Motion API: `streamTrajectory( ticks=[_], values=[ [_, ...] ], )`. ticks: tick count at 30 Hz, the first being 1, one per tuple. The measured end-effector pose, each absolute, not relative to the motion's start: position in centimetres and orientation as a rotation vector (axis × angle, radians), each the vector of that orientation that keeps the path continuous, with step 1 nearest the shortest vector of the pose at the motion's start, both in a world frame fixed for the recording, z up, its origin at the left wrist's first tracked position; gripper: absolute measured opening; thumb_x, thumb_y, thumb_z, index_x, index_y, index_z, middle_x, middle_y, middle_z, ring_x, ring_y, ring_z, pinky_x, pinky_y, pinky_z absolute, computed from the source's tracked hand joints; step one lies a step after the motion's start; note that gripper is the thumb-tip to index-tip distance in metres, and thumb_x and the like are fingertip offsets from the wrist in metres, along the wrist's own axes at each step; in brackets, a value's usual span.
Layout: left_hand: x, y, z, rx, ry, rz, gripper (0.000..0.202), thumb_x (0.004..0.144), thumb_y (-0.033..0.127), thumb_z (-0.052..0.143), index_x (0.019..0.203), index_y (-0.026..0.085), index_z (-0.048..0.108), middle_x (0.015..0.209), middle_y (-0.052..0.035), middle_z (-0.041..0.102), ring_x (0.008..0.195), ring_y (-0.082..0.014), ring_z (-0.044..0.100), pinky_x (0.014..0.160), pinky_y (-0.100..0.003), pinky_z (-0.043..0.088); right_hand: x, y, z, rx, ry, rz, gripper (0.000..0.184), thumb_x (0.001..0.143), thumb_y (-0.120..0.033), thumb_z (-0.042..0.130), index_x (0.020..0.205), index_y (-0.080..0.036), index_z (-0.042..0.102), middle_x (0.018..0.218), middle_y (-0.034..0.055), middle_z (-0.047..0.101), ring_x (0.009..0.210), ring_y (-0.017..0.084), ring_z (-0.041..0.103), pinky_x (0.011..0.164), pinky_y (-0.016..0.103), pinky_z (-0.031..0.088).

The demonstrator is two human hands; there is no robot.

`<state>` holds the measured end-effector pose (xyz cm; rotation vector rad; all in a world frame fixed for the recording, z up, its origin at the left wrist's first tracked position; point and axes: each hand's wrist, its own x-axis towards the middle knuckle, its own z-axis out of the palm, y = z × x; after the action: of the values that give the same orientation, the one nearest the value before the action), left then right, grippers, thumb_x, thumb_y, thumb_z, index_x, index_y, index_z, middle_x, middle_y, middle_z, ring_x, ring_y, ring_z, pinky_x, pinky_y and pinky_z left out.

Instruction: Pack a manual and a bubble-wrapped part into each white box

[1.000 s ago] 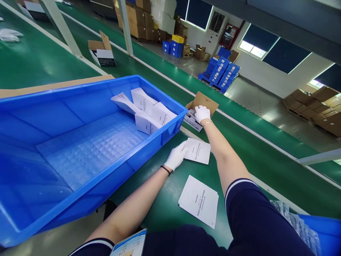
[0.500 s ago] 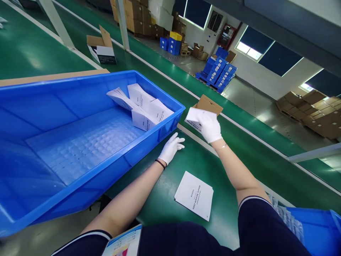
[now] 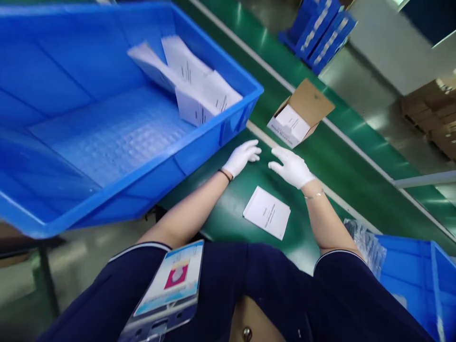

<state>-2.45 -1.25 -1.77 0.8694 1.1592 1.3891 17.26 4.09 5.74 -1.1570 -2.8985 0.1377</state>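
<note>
My left hand (image 3: 244,157), in a white glove, is open over the green work surface beside the corner of a large blue bin (image 3: 199,156). My right hand (image 3: 290,167), gloved too, is empty with its thumb apart from the fingers. Just beyond it stands an open carton (image 3: 311,107) with its brown flap raised. A white printed booklet (image 3: 292,122) lies inside the carton. Nearer my body, a small stack of white booklets (image 3: 267,212) rests on the surface, touched by neither hand. Several more booklets (image 3: 199,90) lean in the bin's far right corner.
At the lower right is another blue bin (image 3: 406,266), with clear plastic bags (image 3: 365,247) by its edge. A green conveyor belt (image 3: 359,161) runs diagonally behind the carton. Stacked blue crates (image 3: 317,33) stand on the floor beyond.
My right hand has let go of the white booklet, which now lies in the carton, and has drawn back toward my left hand. The view has tilted down.
</note>
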Motion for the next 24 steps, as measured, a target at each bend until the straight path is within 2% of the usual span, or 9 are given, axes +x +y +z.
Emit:
streamTrajectory(
  ticks=[2, 4, 6, 9, 13, 16, 18, 21, 24],
  values=[
    [-2.4, -1.2, -2.0, 0.911, 1.169, 1.404, 0.053, 0.089, 0.027, 0.052, 0.139, 0.011, 0.053, 0.117, -0.0136, 0.071, 0.084, -0.0142, 0.071, 0.082, -0.028, 0.055, 19.3, -2.1, 5.6, -0.977, -3.12, 0.254, 0.071, 0.089, -0.056, 0.061, 0.146, -0.015, 0.05, 0.155, 0.0171, 0.045, 0.145, 0.036, 0.037, 0.118, 0.051, 0.031],
    [-2.4, -1.3, -2.3, 0.958, 1.191, 1.397, 0.05, 0.09, 0.027, 0.05, 0.137, 0.011, 0.054, 0.116, -0.0132, 0.071, 0.085, -0.0142, 0.07, 0.083, -0.029, 0.055, 20.8, -7.4, 5.0, -0.948, -3.256, 0.287, 0.094, 0.077, -0.064, 0.072, 0.151, -0.012, 0.044, 0.159, 0.0224, 0.036, 0.147, 0.045, 0.029, 0.116, 0.06, 0.03],
    [-2.5, -1.4, -2.4, 0.999, 1.214, 1.383, 0.048, 0.091, 0.026, 0.048, 0.136, 0.012, 0.055, 0.116, -0.0123, 0.071, 0.086, -0.0142, 0.07, 0.084, -0.029, 0.055, 21.8, -11.0, 3.9, -1.044, -3.289, 0.268, 0.102, 0.075, -0.064, 0.075, 0.153, -0.009, 0.039, 0.159, 0.0265, 0.032, 0.146, 0.05, 0.025, 0.113, 0.066, 0.028],
    [-2.6, -1.6, -2.5, 1.035, 1.218, 1.383, 0.046, 0.092, 0.025, 0.047, 0.136, 0.013, 0.056, 0.115, -0.0114, 0.071, 0.087, -0.0141, 0.07, 0.085, -0.03, 0.055, 22.5, -12.3, 2.2, -1.141, -3.223, 0.293, 0.084, 0.09, -0.056, 0.063, 0.154, -0.007, 0.038, 0.159, 0.0262, 0.034, 0.148, 0.047, 0.022, 0.115, 0.067, 0.024],
    [-2.7, -1.6, -2.7, 1.026, 1.186, 1.4, 0.043, 0.094, 0.026, 0.049, 0.134, 0.012, 0.057, 0.113, -0.0114, 0.072, 0.084, -0.013, 0.07, 0.082, -0.027, 0.055, 22.6, -10.0, 2.2, -1.132, -3.131, 0.548, 0.063, 0.102, -0.048, 0.041, 0.157, -0.019, 0.035, 0.162, 0.0141, 0.034, 0.153, 0.04, 0.017, 0.118, 0.067, 0.021],
    [-2.8, -1.6, -2.6, 0.979, 1.152, 1.414, 0.04, 0.097, 0.034, 0.05, 0.128, 0.011, 0.06, 0.109, -0.0122, 0.073, 0.079, -0.0123, 0.07, 0.076, -0.024, 0.054, 23.1, -8.1, 3.0, -1.147, -3.005, 0.815, 0.055, 0.105, -0.04, 0.028, 0.158, -0.029, 0.032, 0.161, 0.0033, 0.037, 0.152, 0.033, 0.025, 0.12, 0.062, 0.025],
    [-2.8, -1.8, -2.4, 0.952, 1.15, 1.386, 0.044, 0.098, 0.047, 0.051, 0.116, 0.01, 0.066, 0.099, -0.0127, 0.074, 0.072, -0.0125, 0.069, 0.069, -0.023, 0.053, 23.6, -7.2, 3.2, -1.232, -2.841, 0.874, 0.052, 0.105, -0.039, 0.029, 0.155, -0.031, 0.039, 0.156, 0.0001, 0.046, 0.145, 0.028, 0.04, 0.119, 0.054, 0.035],
    [-2.2, -2.6, -1.8, 0.977, 1.107, 1.25, 0.065, 0.092, 0.069, 0.047, 0.091, 0.009, 0.071, 0.078, -0.0133, 0.073, 0.058, -0.0144, 0.066, 0.06, -0.024, 0.052, 23.6, -6.6, 3.2, -1.464, -2.459, 0.529, 0.048, 0.103, -0.035, 0.032, 0.148, -0.028, 0.05, 0.142, 0.002, 0.061, 0.133, 0.024, 0.056, 0.112, 0.046, 0.047],
    [-0.9, -4.1, -1.3, 1.008, 0.908, 1.095, 0.075, 0.084, 0.08, 0.048, 0.085, 0.01, 0.073, 0.075, -0.0151, 0.073, 0.059, -0.0202, 0.068, 0.06, -0.031, 0.056, 21.8, -6.7, 3.4, -1.394, -2.343, 0.122, 0.045, 0.102, -0.026, 0.032, 0.137, -0.021, 0.06, 0.139, 0.0067, 0.063, 0.139, 0.025, 0.049, 0.118, 0.047, 0.04]
  ],
)
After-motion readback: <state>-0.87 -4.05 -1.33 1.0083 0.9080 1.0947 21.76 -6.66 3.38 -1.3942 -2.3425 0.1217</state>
